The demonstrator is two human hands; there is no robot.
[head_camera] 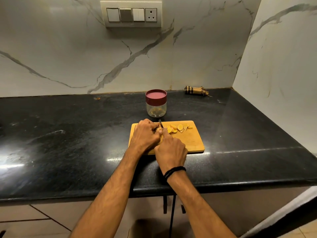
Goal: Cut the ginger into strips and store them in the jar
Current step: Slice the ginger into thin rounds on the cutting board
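Observation:
A wooden cutting board [192,143] lies on the black counter. My left hand [145,135] grips a piece of ginger [158,130] at the board's far left; most of it is hidden under the fingers. My right hand [170,150] holds a knife [161,124] whose dark blade stands against the ginger. Several yellow ginger slices [178,127] lie to the right of the blade. Behind the board stands a clear jar [156,109] with its dark red lid [156,97] on.
A folded checked cloth [195,91] lies at the back of the black counter [68,143] near the marble wall. A switch panel [131,14] is on the wall above. The counter's front edge runs under my forearms.

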